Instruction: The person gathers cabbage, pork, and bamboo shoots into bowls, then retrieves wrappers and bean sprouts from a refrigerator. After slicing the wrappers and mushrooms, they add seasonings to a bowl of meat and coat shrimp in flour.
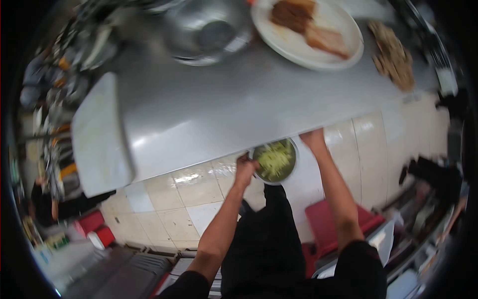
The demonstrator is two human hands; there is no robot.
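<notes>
My left hand (246, 168) grips the left rim of a round metal bowl (295, 160), held low at the front edge of a steel table (209, 119). Pale green chopped vegetable pieces (275, 158) lie in the bowl; their exact kind I cannot make out. The table edge hides the bowl's far rim. To the right of the bowl, apart from it, is my right hand (312, 137). It reaches to the table's front edge, and its fingers are hidden there.
On the table are a white cutting board (102, 137), a large metal bowl (206, 35), a white plate (318, 62) with pieces of meat, and a crumpled brown cloth (393, 57). Another person (47, 202) stands far left. A red bin-like object (323, 224) is below right.
</notes>
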